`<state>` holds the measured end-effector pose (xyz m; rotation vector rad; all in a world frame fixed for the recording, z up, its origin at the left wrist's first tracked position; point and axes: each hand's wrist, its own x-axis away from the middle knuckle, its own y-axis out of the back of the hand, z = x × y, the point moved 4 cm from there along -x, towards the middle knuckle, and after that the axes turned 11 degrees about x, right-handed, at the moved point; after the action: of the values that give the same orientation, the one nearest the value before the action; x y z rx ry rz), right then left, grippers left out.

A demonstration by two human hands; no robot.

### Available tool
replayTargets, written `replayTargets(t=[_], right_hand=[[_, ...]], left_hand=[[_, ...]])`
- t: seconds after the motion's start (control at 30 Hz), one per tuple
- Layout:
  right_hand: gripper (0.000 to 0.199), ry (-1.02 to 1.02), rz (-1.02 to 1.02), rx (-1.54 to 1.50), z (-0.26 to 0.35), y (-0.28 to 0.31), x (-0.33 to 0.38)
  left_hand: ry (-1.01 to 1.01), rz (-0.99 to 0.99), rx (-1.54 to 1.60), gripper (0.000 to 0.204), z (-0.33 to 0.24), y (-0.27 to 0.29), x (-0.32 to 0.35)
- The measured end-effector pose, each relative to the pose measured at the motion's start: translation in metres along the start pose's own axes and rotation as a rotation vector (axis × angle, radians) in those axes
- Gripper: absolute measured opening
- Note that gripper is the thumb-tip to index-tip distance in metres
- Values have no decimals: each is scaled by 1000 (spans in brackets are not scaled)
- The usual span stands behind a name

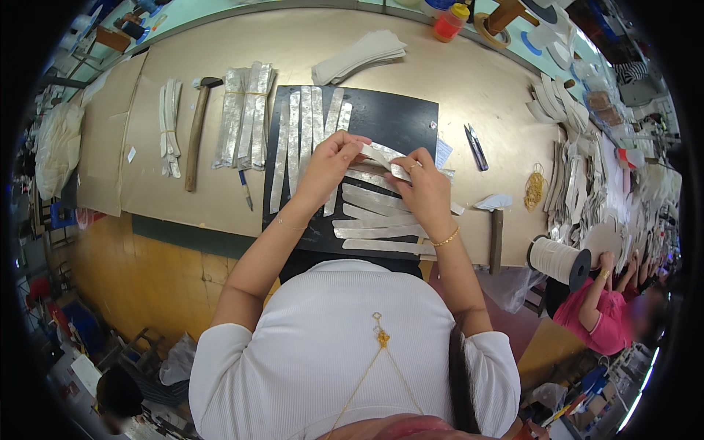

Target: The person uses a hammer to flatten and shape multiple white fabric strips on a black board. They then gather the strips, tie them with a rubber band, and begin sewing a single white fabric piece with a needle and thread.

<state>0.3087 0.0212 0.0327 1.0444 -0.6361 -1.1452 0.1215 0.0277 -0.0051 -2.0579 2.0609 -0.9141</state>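
Pale strip material (378, 156), layers uncountable, is pinched by two hands (330, 165) (427, 189), fingers (352, 138) closed, over one black board (403, 117).

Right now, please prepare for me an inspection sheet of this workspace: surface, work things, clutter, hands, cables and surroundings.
Surface: tan table with a black mat on it.
Work things: one strip held above the mat; other strips lie on it, some lengthwise, some crosswise.
Clutter: hammer, pen-like tool and banded bundles on the left; snips, yellow bands and a white spool on the right.
Hands: left hand and right hand both pinch the strip.
Cables: nothing seen on the table.
Surroundings: yellow floor at lower left; a co-worker in pink at right.
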Motion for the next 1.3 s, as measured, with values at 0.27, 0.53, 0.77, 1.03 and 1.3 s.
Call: replayTargets(t=[0.27, 0.53, 0.77, 1.03, 1.3], right_hand=[[18, -215, 57, -469, -52, 74, 21], [19, -137, 216, -381, -43, 105, 10], [20, 173, 443, -69, -3, -2, -34], [32, 105, 410, 104, -1, -8, -36], [32, 27, 201, -201, 13, 40, -27]], left_hand=[[22, -28, 21, 38, 1, -3, 0], [-89, -70, 106, 32, -6, 6, 8], [-454, -182, -350, 17, -19, 21, 37], [-732, 155, -1109, 32, -2, -17, 58], [-760, 222, -1249, 32, 13, -27, 63]])
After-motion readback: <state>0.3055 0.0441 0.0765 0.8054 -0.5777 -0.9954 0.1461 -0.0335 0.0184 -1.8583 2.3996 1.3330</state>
